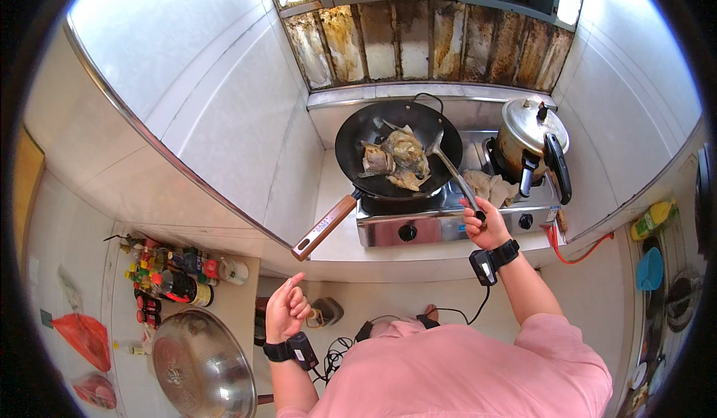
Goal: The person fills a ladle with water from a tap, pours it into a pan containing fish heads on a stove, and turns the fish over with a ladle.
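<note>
My right hand (485, 223) is closed around the metal handle of a spatula or ladle (455, 174), whose head rests inside the right side of a black wok (353, 138). Several pieces of browned fish (406, 152) lie in the wok, which sits on the left burner of a steel gas stove (386, 230). The wok's wooden handle (327, 225) points down and left. My left hand (287, 309) is below that handle, apart from it, with the index finger extended, the other fingers curled and nothing visible in it.
On the right burner stands a pressure cooker (524, 132), with a crumpled cloth (493, 187) beside it. A red hose (571, 261) hangs from the counter's right. At left are seasoning bottles (182, 286) and a large metal lid or pan (204, 362). Cables (336, 356) hang near my left forearm.
</note>
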`<state>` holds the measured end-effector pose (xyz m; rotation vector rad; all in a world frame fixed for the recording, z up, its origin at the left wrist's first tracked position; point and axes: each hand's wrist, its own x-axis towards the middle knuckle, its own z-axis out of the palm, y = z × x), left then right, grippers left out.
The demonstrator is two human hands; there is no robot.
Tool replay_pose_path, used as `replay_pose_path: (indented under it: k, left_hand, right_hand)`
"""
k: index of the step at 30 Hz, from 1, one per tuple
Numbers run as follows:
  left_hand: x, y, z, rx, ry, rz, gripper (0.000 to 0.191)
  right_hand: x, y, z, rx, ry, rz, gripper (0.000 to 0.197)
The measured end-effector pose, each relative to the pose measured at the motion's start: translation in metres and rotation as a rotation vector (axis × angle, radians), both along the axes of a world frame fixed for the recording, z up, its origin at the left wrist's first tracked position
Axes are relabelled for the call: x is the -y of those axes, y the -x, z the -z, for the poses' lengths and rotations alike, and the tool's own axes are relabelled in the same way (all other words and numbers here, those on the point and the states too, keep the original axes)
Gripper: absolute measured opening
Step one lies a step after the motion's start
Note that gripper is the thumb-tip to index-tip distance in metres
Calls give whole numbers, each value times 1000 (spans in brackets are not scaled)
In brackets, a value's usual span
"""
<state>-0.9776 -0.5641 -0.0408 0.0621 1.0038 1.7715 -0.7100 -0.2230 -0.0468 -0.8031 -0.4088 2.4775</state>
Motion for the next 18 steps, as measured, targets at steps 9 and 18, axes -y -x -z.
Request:
replay_pose_path:
  k: [9,18]
  left_hand:
    - [-35,-12,-9,-112,97,380,31]
    - [-74,-22,-6,-538,31,699,36]
  right_hand:
    - [3,-2,1,128,-141,-60,43]
    - [28,-35,35,281,-186,-49,38]
